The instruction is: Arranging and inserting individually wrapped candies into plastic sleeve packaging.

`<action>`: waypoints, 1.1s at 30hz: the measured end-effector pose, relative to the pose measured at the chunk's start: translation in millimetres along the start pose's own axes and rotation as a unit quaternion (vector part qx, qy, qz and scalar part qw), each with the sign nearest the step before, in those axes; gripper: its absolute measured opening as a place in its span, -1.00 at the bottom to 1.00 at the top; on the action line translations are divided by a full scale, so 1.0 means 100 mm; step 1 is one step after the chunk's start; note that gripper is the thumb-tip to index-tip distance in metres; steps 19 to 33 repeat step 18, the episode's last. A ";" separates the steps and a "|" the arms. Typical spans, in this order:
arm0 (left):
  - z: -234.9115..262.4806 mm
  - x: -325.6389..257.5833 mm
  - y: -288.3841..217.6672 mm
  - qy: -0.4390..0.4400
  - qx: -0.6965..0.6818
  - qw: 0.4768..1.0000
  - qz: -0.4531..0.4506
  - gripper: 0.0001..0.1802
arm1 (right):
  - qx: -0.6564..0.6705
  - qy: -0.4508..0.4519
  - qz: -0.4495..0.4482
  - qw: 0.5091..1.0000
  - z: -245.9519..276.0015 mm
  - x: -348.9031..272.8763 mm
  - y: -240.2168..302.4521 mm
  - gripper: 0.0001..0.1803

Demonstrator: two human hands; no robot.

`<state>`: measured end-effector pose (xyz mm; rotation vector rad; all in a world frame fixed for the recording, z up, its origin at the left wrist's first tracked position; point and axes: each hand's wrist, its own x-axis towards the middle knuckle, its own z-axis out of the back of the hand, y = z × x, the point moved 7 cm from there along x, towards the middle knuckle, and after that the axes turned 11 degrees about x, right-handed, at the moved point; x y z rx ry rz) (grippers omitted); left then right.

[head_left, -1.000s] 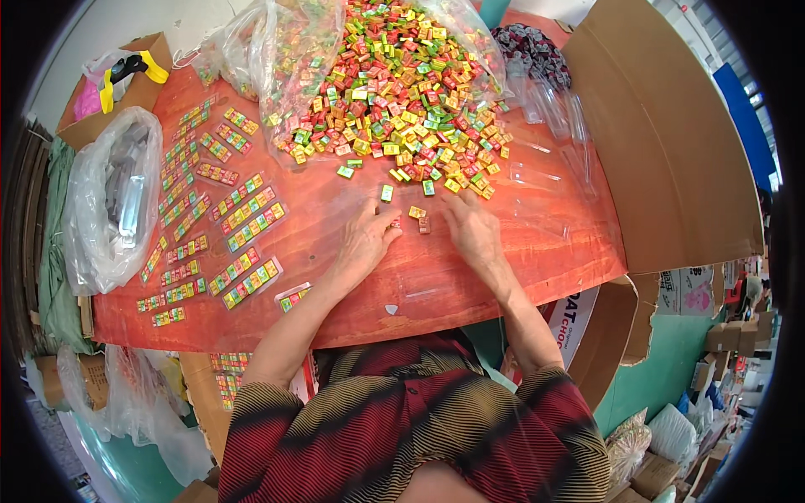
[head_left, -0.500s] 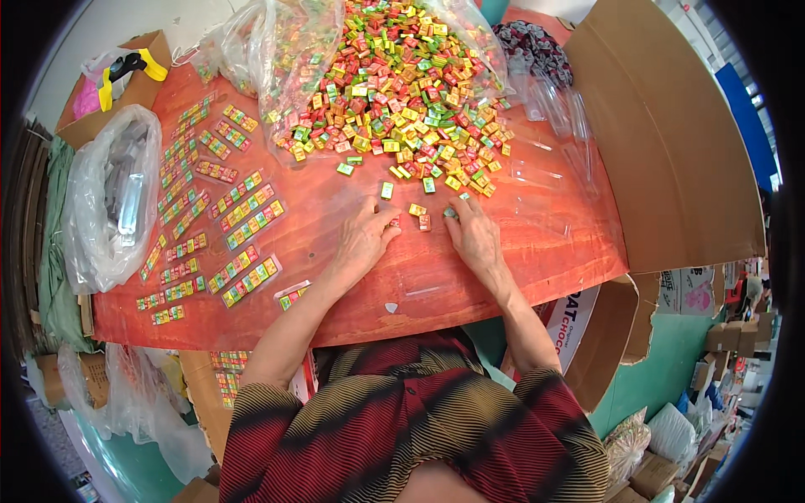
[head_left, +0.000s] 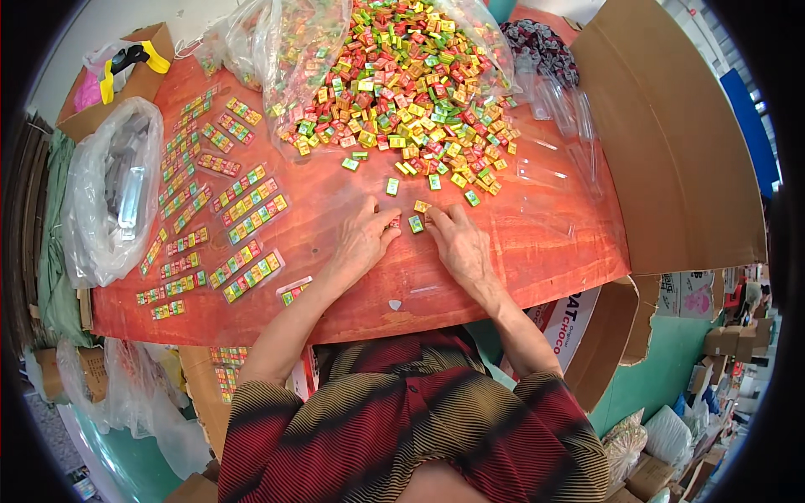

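Note:
My left hand is closed at the fingertips on a small red box resting on the red table. Opposite it, my right hand has thumb and fingers drawn together; what lies in them is mostly covered. Between the two hands sits a small green box. An orange-yellow box touches or nearly touches the right fingertips. Farther off are a few loose boxes, among them a pale yellow-green one and a green one, in front of a large heap of small coloured boxes.
Rows of boxes in clear trays cover the table's left side. A clear bag of plastic trays stands at the left edge. Empty clear trays lie at right, beside a tall cardboard panel. Plastic bags flank the heap.
My right hand has moved left, toward my left hand. A green box now sits between them, where a red one lay before. The left hand has stayed in place.

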<state>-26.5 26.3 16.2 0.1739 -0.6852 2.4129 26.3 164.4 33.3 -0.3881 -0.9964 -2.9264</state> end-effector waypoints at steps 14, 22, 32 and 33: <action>-0.07 0.02 -0.12 0.023 0.028 0.999 -0.007 -0.61 | 0.028 0.046 0.023 0.998 -0.10 -0.07 -0.07 -0.78; -0.09 0.02 -0.17 0.026 0.054 0.998 -0.023 -0.58 | 0.068 0.065 0.018 0.995 0.01 0.06 -0.13 -0.65; -0.09 0.02 -0.17 0.026 0.054 0.998 -0.023 -0.58 | 0.068 0.065 0.018 0.995 0.01 0.06 -0.13 -0.65; -0.09 0.02 -0.17 0.026 0.054 0.998 -0.023 -0.58 | 0.068 0.065 0.018 0.995 0.01 0.06 -0.13 -0.65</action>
